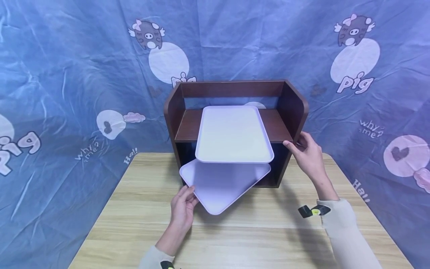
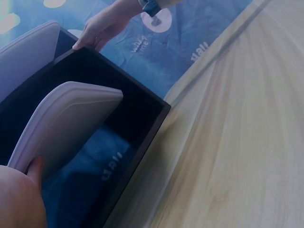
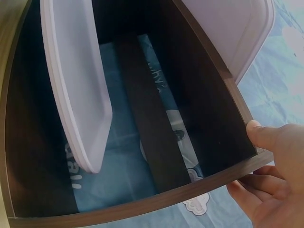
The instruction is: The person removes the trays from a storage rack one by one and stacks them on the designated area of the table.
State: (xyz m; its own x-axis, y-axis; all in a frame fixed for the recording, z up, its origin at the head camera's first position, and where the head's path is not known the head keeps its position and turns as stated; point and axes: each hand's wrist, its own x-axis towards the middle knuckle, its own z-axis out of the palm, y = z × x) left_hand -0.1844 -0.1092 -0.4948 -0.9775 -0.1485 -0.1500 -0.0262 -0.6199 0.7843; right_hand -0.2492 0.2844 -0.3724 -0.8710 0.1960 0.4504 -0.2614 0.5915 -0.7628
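Observation:
A dark brown two-level shelf (image 1: pixel 231 89) stands on the table. One pale tray (image 1: pixel 235 134) lies on its upper board, front end jutting out. A second pale tray (image 1: pixel 221 186) is turned at an angle, partly inside the lower opening, one corner pointing toward the front. My left hand (image 1: pixel 183 207) pinches this lower tray's left edge; the left wrist view shows its thumb against the tray (image 2: pixel 71 128). My right hand (image 1: pixel 310 157) grips the shelf's right side where the middle board meets it, thumb in front, as the right wrist view (image 3: pixel 275 166) also shows.
The light wooden table (image 1: pixel 141 224) extends in front of the shelf and to both sides. Behind and around it hangs a blue cloth (image 1: pixel 84 74) with pig prints, close to the shelf's back. The upper tray's front end overhangs the lower tray.

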